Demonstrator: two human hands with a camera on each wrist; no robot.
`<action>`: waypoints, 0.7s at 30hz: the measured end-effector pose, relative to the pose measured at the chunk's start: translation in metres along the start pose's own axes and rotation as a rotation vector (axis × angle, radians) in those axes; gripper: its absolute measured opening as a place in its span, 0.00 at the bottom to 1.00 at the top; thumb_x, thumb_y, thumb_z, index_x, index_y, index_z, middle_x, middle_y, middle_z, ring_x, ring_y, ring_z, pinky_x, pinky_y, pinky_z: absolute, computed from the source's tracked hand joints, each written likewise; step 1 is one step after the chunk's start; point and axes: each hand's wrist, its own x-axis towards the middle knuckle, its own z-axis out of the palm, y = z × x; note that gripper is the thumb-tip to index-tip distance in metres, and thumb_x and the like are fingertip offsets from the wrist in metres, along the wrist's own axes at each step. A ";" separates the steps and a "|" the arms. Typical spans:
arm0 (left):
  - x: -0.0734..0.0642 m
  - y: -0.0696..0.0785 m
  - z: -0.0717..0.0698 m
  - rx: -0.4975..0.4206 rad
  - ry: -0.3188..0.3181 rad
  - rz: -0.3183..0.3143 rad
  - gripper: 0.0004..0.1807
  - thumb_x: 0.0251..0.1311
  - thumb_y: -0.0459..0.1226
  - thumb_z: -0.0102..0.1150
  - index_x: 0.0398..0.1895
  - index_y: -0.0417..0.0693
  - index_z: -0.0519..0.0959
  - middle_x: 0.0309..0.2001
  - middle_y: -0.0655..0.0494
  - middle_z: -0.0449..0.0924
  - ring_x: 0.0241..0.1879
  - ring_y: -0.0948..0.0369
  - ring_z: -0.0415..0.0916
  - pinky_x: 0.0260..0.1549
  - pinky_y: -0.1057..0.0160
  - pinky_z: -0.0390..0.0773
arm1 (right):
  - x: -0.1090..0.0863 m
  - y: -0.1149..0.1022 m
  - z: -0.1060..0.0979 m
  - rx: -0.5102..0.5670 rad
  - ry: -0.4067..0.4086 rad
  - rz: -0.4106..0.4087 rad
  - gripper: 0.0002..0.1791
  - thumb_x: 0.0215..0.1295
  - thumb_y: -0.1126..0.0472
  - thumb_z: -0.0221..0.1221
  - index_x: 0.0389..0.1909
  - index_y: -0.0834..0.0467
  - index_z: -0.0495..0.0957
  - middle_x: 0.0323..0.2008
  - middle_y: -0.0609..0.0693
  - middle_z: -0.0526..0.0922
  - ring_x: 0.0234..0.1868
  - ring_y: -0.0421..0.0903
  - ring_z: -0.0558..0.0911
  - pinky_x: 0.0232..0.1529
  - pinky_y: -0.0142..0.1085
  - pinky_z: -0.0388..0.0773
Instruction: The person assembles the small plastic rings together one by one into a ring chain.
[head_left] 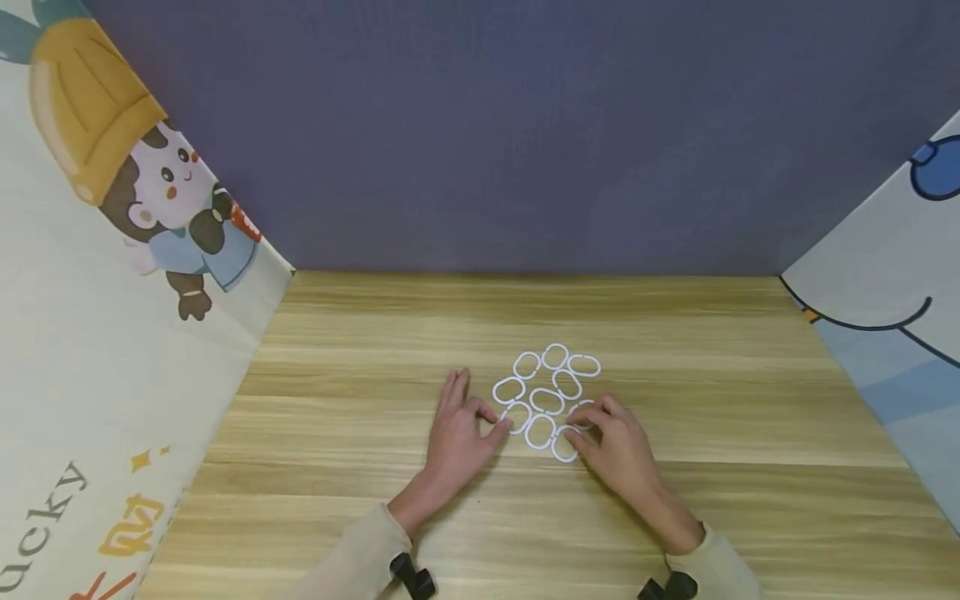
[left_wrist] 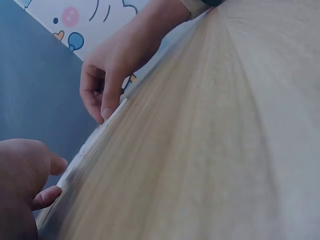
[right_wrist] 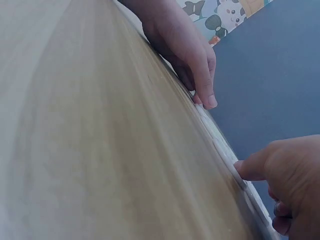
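Observation:
Several white oval split rings, like shower curtain rings (head_left: 541, 449), lie close together on the wooden table. My left hand (head_left: 459, 442) is at the left side of this group, its thumb and index finger at the edge of the leftmost lower ring (head_left: 517, 432), its other fingers stretched forward. In the left wrist view a gap shows between its thumb and index finger. On the right, my right hand (head_left: 621, 450) has its thumb and index finger on the lower right rings (head_left: 564, 460), partly hiding them, with its other fingers curled. Edge-on, the rings form a thin white strip (right_wrist: 217, 137).
The wood-grain table (head_left: 360, 350) is bounded at the back by a dark blue panel (head_left: 525, 142). Printed side panels stand at left (head_left: 45, 333) and right (head_left: 885, 275). Black straps (head_left: 412, 577) cross the beige sleeves (head_left: 360, 550).

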 end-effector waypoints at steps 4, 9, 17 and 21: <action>0.009 0.006 0.011 0.032 0.021 -0.018 0.16 0.58 0.45 0.84 0.28 0.50 0.84 0.82 0.31 0.63 0.85 0.35 0.54 0.83 0.37 0.56 | 0.007 0.016 -0.003 0.027 -0.002 -0.012 0.11 0.55 0.66 0.84 0.35 0.53 0.92 0.35 0.43 0.82 0.35 0.41 0.78 0.37 0.40 0.77; 0.014 0.007 0.016 0.019 0.047 -0.026 0.14 0.56 0.43 0.85 0.28 0.51 0.84 0.82 0.33 0.65 0.84 0.36 0.57 0.82 0.37 0.58 | 0.011 0.025 -0.004 0.051 0.019 -0.044 0.13 0.51 0.70 0.85 0.33 0.54 0.92 0.35 0.43 0.84 0.36 0.41 0.81 0.38 0.38 0.80; 0.015 0.003 0.015 -0.007 0.088 -0.024 0.09 0.59 0.39 0.81 0.30 0.50 0.87 0.80 0.35 0.69 0.83 0.38 0.60 0.81 0.37 0.61 | 0.010 0.025 -0.003 0.058 0.047 -0.055 0.13 0.50 0.69 0.85 0.32 0.54 0.91 0.34 0.43 0.84 0.34 0.38 0.80 0.35 0.35 0.81; 0.014 0.003 0.015 -0.002 0.079 -0.026 0.13 0.60 0.44 0.82 0.30 0.51 0.85 0.80 0.35 0.68 0.83 0.38 0.60 0.79 0.35 0.64 | 0.009 0.026 -0.006 0.035 0.064 -0.024 0.14 0.48 0.67 0.87 0.30 0.53 0.90 0.31 0.44 0.82 0.31 0.38 0.78 0.32 0.35 0.79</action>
